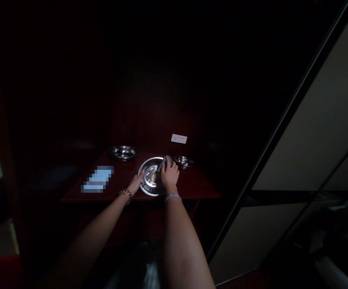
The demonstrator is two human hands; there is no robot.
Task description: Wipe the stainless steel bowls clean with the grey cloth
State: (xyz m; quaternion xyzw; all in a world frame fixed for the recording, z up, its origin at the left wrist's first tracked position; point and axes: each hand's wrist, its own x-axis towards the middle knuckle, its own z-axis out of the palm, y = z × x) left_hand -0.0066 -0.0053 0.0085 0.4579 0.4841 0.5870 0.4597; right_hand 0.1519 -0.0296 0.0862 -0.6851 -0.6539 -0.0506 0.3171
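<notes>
A round, shiny metal basin (150,185) is tilted up near the front edge of a dark red table, with a yellowish mark at its centre. My left hand (135,183) grips its left rim, thumb on the inner side. At the basin's right side my right hand (170,175) is closed on a grey-green cloth (161,164), which touches the inside of the basin. Part of the cloth is hidden under the fingers.
On the red table (126,178) are a metal basin (124,153) at back left, a smaller metal bowl (184,161) at back right and a blurred pale-blue rectangle (98,179) at left. A white socket plate (179,139) is on the back wall. A pale panel (312,120) stands right.
</notes>
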